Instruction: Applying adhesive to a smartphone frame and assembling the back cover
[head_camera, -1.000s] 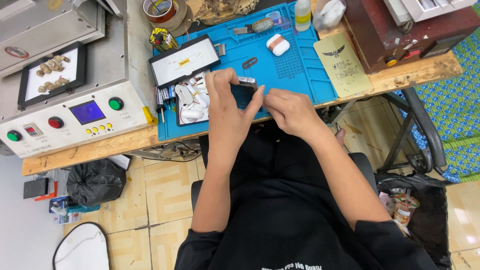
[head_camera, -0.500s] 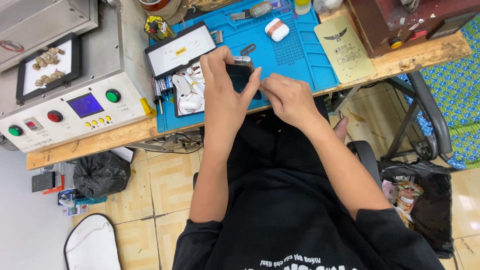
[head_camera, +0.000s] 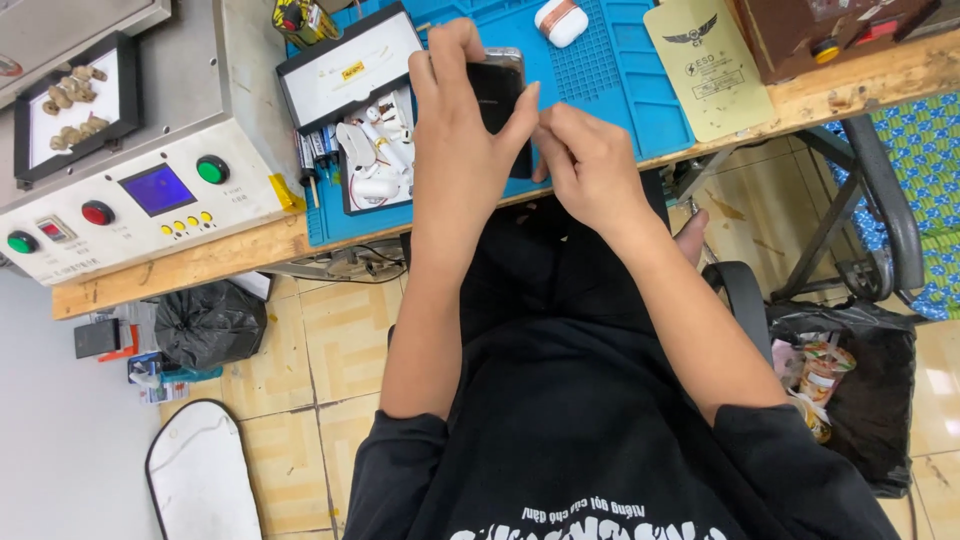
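Note:
My left hand (head_camera: 462, 130) grips a dark smartphone (head_camera: 500, 92) by its edges, fingers wrapped over its top and thumb on its right side, above the blue work mat (head_camera: 620, 90). Just right of it, my right hand (head_camera: 588, 165) has its fingers pinched together against the phone's lower right edge. Whatever those fingertips hold is too small to make out. Most of the phone is hidden behind my left hand.
Left of the mat stands a grey machine (head_camera: 140, 190) with a small screen and red and green buttons. A black tray (head_camera: 375, 160) of small white parts and a white flat box (head_camera: 345, 65) lie on the mat. A yellowish pad (head_camera: 705, 65) lies right. Black bags sit on the tiled floor.
My view has dropped, so the bench now sits higher in frame. My left hand has lifted and turned the phone more upright, and my right hand's fingers have closed in on its edge.

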